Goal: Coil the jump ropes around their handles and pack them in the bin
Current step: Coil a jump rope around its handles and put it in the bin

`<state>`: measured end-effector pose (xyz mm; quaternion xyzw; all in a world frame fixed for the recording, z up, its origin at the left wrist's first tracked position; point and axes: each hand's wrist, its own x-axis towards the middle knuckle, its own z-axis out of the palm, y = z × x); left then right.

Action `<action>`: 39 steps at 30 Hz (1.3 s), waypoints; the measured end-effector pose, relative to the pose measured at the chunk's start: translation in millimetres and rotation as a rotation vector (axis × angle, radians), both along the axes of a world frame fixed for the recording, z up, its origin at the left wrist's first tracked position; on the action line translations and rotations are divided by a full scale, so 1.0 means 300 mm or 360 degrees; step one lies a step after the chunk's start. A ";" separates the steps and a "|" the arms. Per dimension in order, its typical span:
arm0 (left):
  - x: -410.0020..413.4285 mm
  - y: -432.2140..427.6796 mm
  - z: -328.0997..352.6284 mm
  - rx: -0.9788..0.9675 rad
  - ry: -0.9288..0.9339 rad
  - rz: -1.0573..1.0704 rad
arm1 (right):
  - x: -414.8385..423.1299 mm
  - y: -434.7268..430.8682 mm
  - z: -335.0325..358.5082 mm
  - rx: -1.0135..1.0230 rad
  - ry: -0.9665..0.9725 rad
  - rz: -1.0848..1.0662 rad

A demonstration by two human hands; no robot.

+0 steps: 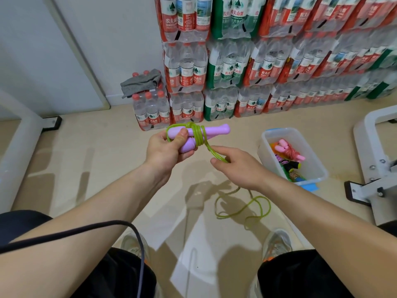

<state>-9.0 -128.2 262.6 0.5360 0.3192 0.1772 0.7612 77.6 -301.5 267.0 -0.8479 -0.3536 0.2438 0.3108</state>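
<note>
My left hand (165, 150) grips two purple jump-rope handles (212, 130) held side by side, with a few turns of green rope (198, 136) wound round them. My right hand (236, 166) holds the green rope just right of the handles, the strand running through its fingers. The loose rest of the rope (242, 208) lies in loops on the floor below my right hand. A clear plastic bin (318, 168) stands on the floor to the right; it holds several coiled ropes, among them one with pink handles (290, 150).
Stacked packs of bottled water (257, 61) line the back wall, with a grey cloth (141, 82) on a low pack. White metal frames stand at the left (19, 134) and right (378, 186). A dark cable (86, 231) crosses my left forearm. My shoes are below.
</note>
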 end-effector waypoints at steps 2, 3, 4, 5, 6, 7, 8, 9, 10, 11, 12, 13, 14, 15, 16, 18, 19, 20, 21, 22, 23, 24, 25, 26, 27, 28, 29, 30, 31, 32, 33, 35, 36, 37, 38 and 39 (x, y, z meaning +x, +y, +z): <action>0.002 0.005 -0.003 0.0102 0.0033 0.0048 | 0.011 -0.002 0.005 -0.0081 -0.0354 0.0074; 0.003 0.005 -0.004 0.0209 0.0057 0.0034 | 0.009 0.001 0.011 -0.0125 -0.0525 0.0094; 0.004 0.004 -0.003 0.0332 0.0080 0.0006 | 0.002 0.004 0.024 -0.0167 -0.0674 0.0111; 0.006 0.002 -0.005 0.0439 0.0103 -0.0017 | 0.000 0.007 0.034 -0.0197 -0.0810 0.0123; 0.008 -0.001 -0.007 0.0515 0.0129 -0.0028 | 0.000 0.009 0.049 -0.0236 -0.0936 0.0133; 0.010 -0.005 -0.012 0.0555 0.0156 -0.0033 | 0.005 0.009 0.065 -0.0284 -0.1045 0.0148; 0.011 -0.009 -0.016 0.0583 0.0184 -0.0041 | 0.014 0.008 0.084 -0.0311 -0.1105 0.0162; 0.011 -0.013 -0.021 0.0614 0.0206 -0.0060 | 0.026 0.008 0.099 -0.0319 -0.1111 0.0182; 0.010 -0.020 -0.023 0.0649 0.0223 -0.0099 | 0.036 0.008 0.117 -0.0323 -0.1102 0.0212; 0.008 -0.027 -0.022 0.0669 0.0230 -0.0159 | 0.042 0.008 0.132 -0.0314 -0.1093 0.0247; 0.006 -0.034 -0.019 0.0665 0.0230 -0.0228 | 0.045 0.007 0.144 -0.0310 -0.1117 0.0278; 0.004 -0.039 -0.011 0.0640 0.0230 -0.0301 | 0.047 0.005 0.151 -0.0309 -0.1160 0.0305; 0.000 -0.041 -0.001 0.0607 0.0232 -0.0380 | 0.049 0.003 0.157 -0.0321 -0.1202 0.0324; -0.002 -0.041 0.009 0.0566 0.0232 -0.0468 | 0.053 -0.002 0.163 -0.0321 -0.1213 0.0333; -0.005 -0.037 0.019 0.0530 0.0228 -0.0561 | 0.058 -0.008 0.169 -0.0322 -0.1186 0.0327; -0.014 -0.018 0.040 0.0479 0.0231 -0.0759 | 0.077 -0.019 0.181 -0.0288 -0.1044 0.0285; -0.019 -0.008 0.050 0.0464 0.0239 -0.0872 | 0.086 -0.023 0.186 -0.0256 -0.0919 0.0260; -0.023 0.000 0.056 0.0429 0.0237 -0.0991 | 0.095 -0.029 0.193 -0.0198 -0.0713 0.0243; -0.027 0.006 0.060 0.0355 0.0219 -0.1111 | 0.105 -0.035 0.195 -0.0094 -0.0441 0.0244; -0.030 0.011 0.063 0.0247 0.0177 -0.1222 | 0.114 -0.040 0.193 0.0030 -0.0145 0.0277; -0.033 0.014 0.067 0.0121 0.0126 -0.1320 | 0.119 -0.044 0.190 0.0156 0.0151 0.0322; -0.035 0.014 0.068 0.0007 0.0079 -0.1396 | 0.121 -0.049 0.183 0.0284 0.0428 0.0359; -0.036 0.012 0.070 -0.0086 0.0038 -0.1438 | 0.122 -0.053 0.173 0.0412 0.0670 0.0360; -0.038 0.008 0.069 -0.0154 -0.0005 -0.1440 | 0.122 -0.055 0.159 0.0532 0.0870 0.0315; -0.038 0.000 0.070 -0.0207 -0.0046 -0.1407 | 0.118 -0.057 0.149 0.0636 0.1035 0.0243; -0.038 -0.004 0.067 -0.0244 -0.0082 -0.1355 | 0.112 -0.057 0.136 0.0720 0.1155 0.0170; -0.038 -0.010 0.067 -0.0273 -0.0119 -0.1301 | 0.102 -0.052 0.121 0.0790 0.1248 0.0091; -0.036 -0.012 0.065 -0.0299 -0.0152 -0.1241 | 0.090 -0.045 0.105 0.0833 0.1311 -0.0002; -0.035 -0.014 0.064 -0.0324 -0.0177 -0.1171 | 0.073 -0.036 0.085 0.0836 0.1353 -0.0125; -0.032 -0.015 0.067 -0.0335 -0.0190 -0.1083 | 0.058 -0.026 0.066 0.0805 0.1375 -0.0260; -0.029 -0.017 0.069 -0.0337 -0.0187 -0.0982 | 0.042 -0.018 0.046 0.0773 0.1394 -0.0371; -0.020 -0.021 0.071 -0.0329 -0.0178 -0.0794 | 0.020 -0.007 0.002 0.0756 0.1401 -0.0491; -0.015 -0.021 0.069 -0.0329 -0.0179 -0.0708 | 0.013 -0.003 -0.017 0.0730 0.1347 -0.0525; -0.012 -0.020 0.064 -0.0323 -0.0177 -0.0626 | 0.005 0.000 -0.036 0.0672 0.1242 -0.0543; -0.008 -0.015 0.056 -0.0300 -0.0173 -0.0551 | -0.004 0.005 -0.054 0.0602 0.1112 -0.0531; -0.005 -0.011 0.047 -0.0266 -0.0164 -0.0483 | -0.016 0.009 -0.072 0.0537 0.0972 -0.0485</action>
